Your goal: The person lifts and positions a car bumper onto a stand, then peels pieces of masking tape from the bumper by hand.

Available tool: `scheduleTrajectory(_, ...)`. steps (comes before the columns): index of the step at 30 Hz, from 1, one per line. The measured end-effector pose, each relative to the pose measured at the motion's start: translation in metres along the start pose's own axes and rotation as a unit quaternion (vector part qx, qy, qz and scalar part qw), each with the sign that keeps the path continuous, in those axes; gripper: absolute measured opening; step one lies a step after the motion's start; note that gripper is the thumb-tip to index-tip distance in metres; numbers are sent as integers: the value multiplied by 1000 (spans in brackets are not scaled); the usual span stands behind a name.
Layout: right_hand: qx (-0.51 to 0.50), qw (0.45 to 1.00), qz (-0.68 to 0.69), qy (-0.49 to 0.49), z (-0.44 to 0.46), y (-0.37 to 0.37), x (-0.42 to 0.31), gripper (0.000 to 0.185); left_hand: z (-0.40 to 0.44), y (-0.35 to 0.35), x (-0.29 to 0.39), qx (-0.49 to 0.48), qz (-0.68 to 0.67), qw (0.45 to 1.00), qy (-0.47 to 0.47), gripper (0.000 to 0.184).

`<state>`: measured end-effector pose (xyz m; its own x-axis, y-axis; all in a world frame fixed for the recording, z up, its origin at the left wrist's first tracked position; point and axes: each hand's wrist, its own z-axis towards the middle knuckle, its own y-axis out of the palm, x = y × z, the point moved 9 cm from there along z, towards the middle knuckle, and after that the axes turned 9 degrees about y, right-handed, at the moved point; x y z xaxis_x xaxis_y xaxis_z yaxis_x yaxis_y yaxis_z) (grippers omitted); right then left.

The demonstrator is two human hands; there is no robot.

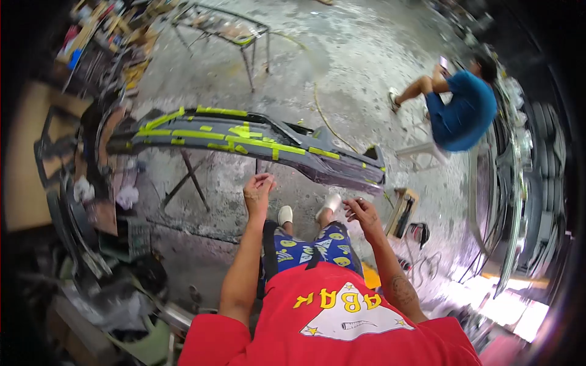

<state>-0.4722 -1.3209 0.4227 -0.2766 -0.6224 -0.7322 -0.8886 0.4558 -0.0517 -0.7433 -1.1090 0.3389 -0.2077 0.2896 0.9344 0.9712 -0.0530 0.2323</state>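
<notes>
A long grey bumper [293,157] with yellow-green tape strips lies across the view on a stand. My left hand [259,186] is raised just below its near edge, fingers bent and pressed together; whatever they may hold is too small to name. To the right, my right hand [361,211] hovers below the bumper's right end, its fingers apart and slightly curled, with nothing visible in them. Neither hand touches the bumper.
A person in a blue shirt [465,108] sits on a white stool [421,150] at the right. A metal-framed table [229,25] stands at the back. A wooden box [403,213] is on the floor. A green crate [131,239] stands left, near piled parts.
</notes>
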Motion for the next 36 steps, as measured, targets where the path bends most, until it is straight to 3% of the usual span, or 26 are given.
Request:
scheduleTrajectory(6, -194, 967, -156, -50, 91, 88, -60, 32, -1, -10, -17, 129, -54, 990, 11, 22)
scheduleTrajectory(11, -250, 940, -227, -55, 128, 117, -79, 37, -5, -13, -20, 225, -112, 968, 31, 23)
scheduleTrajectory(14, -263, 931, -248, -43, 146, 124, -90, 35, -4, -9, -33, 258, -130, 956, 47, 26)
scheduleTrajectory(18, -202, 926, -293, -124, 180, 126, -112, 30, 3, 1, -49, 292, -139, 944, 61, 27)
scheduleTrajectory(20, -151, 896, -317, -271, 184, 127, -140, 27, 6, 6, -62, 302, -144, 941, 58, 26)
scheduleTrajectory(21, -144, 894, -312, -289, 197, 126, -143, 24, 6, 9, -67, 314, -173, 931, 68, 26)
scheduleTrajectory(24, -135, 906, -296, -271, 237, 118, -149, 27, 4, 14, -77, 338, -236, 908, 74, 27)
scheduleTrajectory(30, -142, 879, -390, -235, 323, 119, -140, 43, 3, 28, -82, 343, -260, 897, 101, 26)
scheduleTrajectory(32, -176, 906, -353, -154, 363, 113, -114, 48, 4, 32, -85, 349, -273, 892, 89, 27)
scheduleTrajectory(36, -246, 891, -356, -138, 363, 134, -93, 60, 1, 34, -93, 378, -313, 866, 91, 28)
